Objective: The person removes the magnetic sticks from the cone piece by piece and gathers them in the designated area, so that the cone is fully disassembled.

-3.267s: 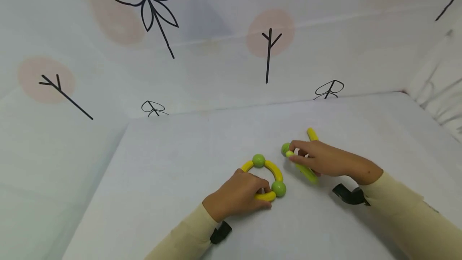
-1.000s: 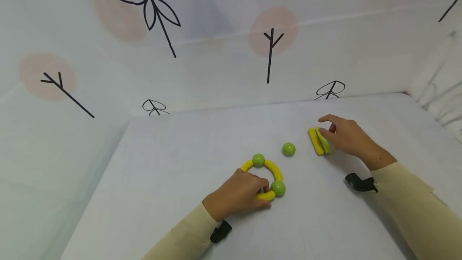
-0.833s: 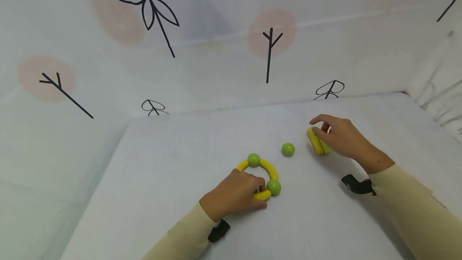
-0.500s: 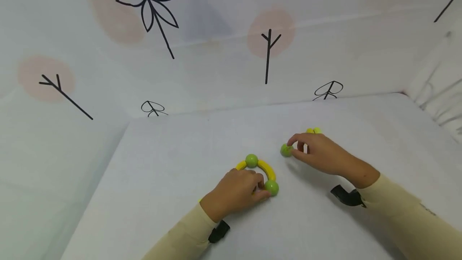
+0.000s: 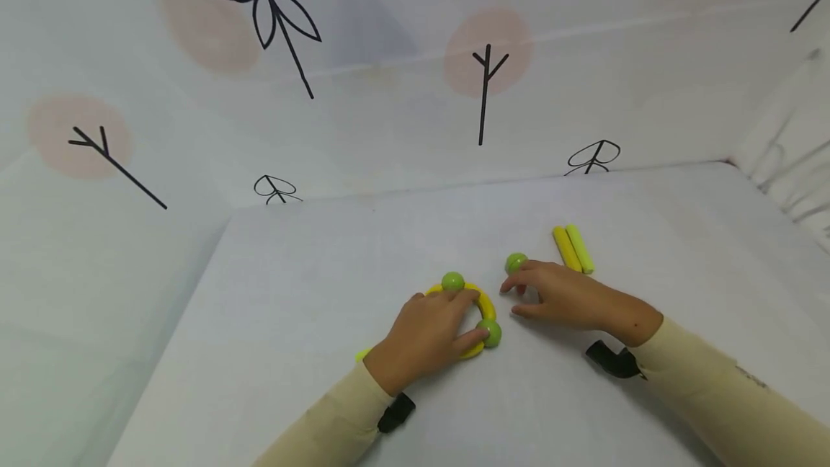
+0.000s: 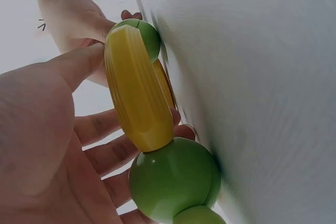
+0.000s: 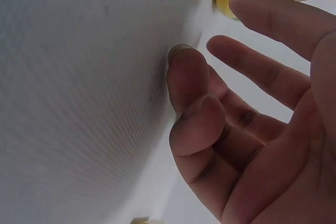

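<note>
A ring of curved yellow pieces (image 5: 488,304) and green balls (image 5: 453,282) lies under my left hand (image 5: 424,337). The thumb touches the green ball at the ring's right, and the fingers stretch nearly straight over its upper part. In the left wrist view a yellow curved piece (image 6: 137,87) joins a large green ball (image 6: 173,179) near the palm, with a light green end below it. My right hand (image 5: 560,298) hovers just right of the ring, fingers loosely bent, nothing between them. A loose green ball (image 5: 516,262) sits by its index finger, partly covered.
Two straight sticks lie side by side at the back right: a yellow stick (image 5: 567,248) and a pale yellow-green stick (image 5: 580,248). A light green end (image 5: 362,355) shows left of my left wrist. Printed white cloth (image 5: 382,128) hangs behind the white tabletop (image 5: 311,272).
The pale stick was set beside the yellow one. Since then my right hand has come back past the loose ball toward the ring. My left hand has let go of the lower yellow piece and spread out.
</note>
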`<state>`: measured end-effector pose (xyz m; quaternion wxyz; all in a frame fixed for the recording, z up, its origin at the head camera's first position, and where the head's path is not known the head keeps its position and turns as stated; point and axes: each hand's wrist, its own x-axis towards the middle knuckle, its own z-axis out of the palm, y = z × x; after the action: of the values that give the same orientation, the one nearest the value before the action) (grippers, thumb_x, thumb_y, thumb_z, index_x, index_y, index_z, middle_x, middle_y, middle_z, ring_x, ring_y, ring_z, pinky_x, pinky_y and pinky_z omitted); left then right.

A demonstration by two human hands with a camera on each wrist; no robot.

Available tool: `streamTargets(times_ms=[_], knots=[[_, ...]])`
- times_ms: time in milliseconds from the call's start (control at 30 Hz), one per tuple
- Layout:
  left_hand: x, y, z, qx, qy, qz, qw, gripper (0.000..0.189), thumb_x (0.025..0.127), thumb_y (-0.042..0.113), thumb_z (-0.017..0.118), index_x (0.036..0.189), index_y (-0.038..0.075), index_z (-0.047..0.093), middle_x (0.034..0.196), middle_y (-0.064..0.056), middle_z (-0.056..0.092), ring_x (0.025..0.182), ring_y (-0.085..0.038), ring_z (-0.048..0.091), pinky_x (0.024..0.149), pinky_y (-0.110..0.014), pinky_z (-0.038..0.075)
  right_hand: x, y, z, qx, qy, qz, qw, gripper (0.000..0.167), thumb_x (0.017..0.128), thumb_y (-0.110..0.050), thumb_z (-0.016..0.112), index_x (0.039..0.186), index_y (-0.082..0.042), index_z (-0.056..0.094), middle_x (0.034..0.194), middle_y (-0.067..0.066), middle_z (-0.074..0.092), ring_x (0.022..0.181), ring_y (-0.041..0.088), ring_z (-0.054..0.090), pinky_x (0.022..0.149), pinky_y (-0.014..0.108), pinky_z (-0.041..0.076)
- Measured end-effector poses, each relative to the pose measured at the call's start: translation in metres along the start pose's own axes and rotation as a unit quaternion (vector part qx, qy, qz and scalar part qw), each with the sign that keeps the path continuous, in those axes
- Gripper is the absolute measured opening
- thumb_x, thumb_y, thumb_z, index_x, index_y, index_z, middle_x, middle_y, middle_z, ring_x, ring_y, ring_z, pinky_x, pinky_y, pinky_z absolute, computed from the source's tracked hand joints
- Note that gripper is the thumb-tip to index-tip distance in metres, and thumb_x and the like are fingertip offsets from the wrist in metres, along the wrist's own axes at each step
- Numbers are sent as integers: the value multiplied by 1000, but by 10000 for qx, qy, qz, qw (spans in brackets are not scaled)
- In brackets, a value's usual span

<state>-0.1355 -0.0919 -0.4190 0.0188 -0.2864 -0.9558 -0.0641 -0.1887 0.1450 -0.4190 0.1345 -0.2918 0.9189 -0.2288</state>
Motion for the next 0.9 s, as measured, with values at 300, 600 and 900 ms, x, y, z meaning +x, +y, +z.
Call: streamTargets(times_ms=[300,600,900], knots=[[-1,1,2,302,-138,73,9994,46,94,57,60,120,20,68,110,2,72,95,-13,68,74,-35,53,-2,-5,3,-43,-11,-88,10000,23,85,-16,79,107,-17,75,103,-1,61,68,6,48,64,19,46],[1,1,1,338,-110,191,9992,42,95,56,60,118,22,70,107,3,71,91,-12,67,71,-33,51,-4,-6,2,98,-29,-311,9995,21,84,-15,79,105,-19,73,92,-6,56,63,2,47,64,20,45],[2,1,-2,371,7,372,9986,34,95,54,61,109,24,71,97,5,69,83,-11,64,66,-30,48,-3,-6,-1,207,-126,-355,9991,20,85,-15,79,104,-19,73,91,-5,57,66,3,47,66,21,45]])
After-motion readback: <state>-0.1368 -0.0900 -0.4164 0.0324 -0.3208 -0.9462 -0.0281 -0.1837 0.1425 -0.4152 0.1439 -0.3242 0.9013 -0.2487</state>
